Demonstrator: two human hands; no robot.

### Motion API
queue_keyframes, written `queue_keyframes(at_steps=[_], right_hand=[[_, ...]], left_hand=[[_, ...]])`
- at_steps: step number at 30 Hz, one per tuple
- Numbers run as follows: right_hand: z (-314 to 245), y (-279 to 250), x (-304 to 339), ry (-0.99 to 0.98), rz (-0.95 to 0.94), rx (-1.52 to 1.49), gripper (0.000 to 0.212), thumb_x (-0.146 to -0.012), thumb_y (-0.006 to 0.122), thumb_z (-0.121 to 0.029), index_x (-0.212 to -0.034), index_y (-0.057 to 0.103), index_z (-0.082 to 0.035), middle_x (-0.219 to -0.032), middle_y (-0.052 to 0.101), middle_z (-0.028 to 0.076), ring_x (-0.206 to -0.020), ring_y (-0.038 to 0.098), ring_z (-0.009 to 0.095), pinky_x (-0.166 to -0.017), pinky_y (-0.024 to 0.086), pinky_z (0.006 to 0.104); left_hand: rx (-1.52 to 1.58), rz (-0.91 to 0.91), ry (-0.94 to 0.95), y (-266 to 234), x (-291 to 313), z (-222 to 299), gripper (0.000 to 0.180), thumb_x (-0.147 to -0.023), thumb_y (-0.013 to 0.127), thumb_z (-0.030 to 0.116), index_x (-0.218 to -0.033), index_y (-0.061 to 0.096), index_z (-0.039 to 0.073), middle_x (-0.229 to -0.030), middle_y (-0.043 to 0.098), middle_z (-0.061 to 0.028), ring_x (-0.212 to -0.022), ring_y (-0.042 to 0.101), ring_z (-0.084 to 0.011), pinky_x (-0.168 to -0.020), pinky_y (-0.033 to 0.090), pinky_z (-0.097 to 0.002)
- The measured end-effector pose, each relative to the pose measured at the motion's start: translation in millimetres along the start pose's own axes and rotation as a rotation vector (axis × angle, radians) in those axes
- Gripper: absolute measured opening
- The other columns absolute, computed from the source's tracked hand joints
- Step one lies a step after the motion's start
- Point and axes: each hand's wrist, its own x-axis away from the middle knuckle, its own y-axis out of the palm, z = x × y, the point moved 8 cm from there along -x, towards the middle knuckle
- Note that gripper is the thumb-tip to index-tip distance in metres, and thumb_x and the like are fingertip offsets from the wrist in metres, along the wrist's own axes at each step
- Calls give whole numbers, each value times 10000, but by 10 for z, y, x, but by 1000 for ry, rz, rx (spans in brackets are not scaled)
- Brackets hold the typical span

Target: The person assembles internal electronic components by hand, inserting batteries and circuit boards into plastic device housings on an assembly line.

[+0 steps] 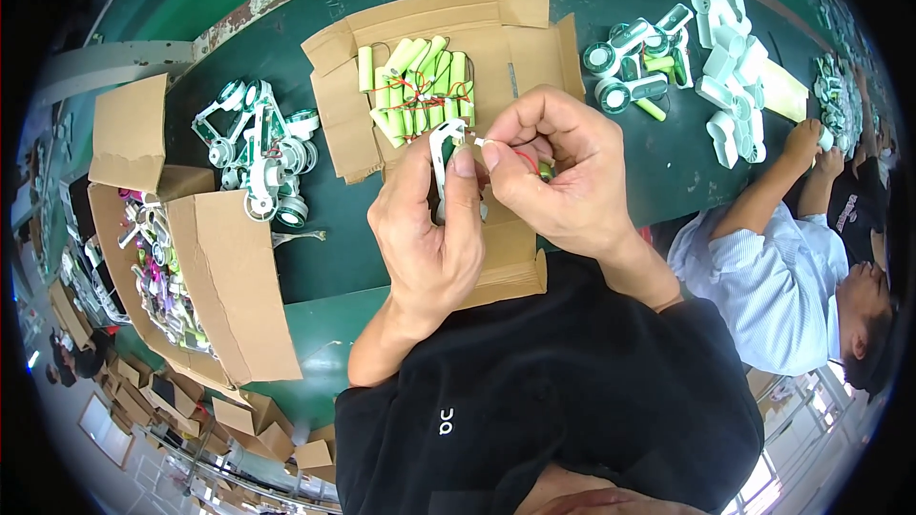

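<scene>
My left hand (427, 224) is closed round a slim white plastic housing (440, 154) with a dark green inner part, held upright over the flattened cardboard. Close against it, my right hand (571, 172) pinches a small white wire plug (479, 141) between thumb and forefinger, level with the housing's top end. A red wire (528, 161) runs from the plug back into the right palm. There the curled fingers mostly hide a green battery cell (546, 170). Whether the plug touches the housing, I cannot tell.
Yellow-green battery cells (410, 86) with red wires lie on an opened carton (530, 67). White-and-green fan-like assemblies (262, 148) sit left; more assemblies (634, 57) and white shells (730, 86) lie right. A box of parts (234, 277) stands near left. A co-worker (763, 267) works at right.
</scene>
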Motion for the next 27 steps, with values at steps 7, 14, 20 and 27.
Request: queue_keyframes(at_steps=[7, 14, 20, 27], right_hand=[[8, 45, -14, 18, -15, -11, 88, -892, 700, 55, -933, 635, 12, -810, 639, -26, -671, 477, -28, -566, 367, 159], [25, 16, -35, 51, -28, 21, 83, -893, 712, 36, -926, 639, 14, -815, 643, -25, -672, 471, -31, -565, 366, 154], [49, -20, -65, 175, -66, 17, 110, -860, 736, -12, -906, 644, 28, -784, 626, -31, -672, 509, -12, -565, 435, 183], [120, -5, -82, 248, -143, 2, 63, -938, 698, 12, -963, 640, 15, -877, 676, 2, -742, 557, -1, -639, 441, 164]], left_hand=[[-168, 27, 65, -23, 18, 29, 182, -961, 672, 18, -1129, 668, -49, -811, 665, -152, -655, 646, -265, -613, 505, -334], [-325, 1, 94, -12, -21, 114, 236, -935, 689, 12, -1163, 675, -48, -852, 688, -171, -688, 686, -319, -609, 529, -358], [-455, 66, 330, 11, -19, 278, 263, -896, 700, -10, -1155, 679, -44, -853, 689, -177, -694, 690, -342, -593, 540, -379], [-460, 9, 264, 43, -43, 217, 229, -893, 689, -11, -1119, 674, -49, -868, 699, -179, -705, 695, -352, -597, 544, -381]])
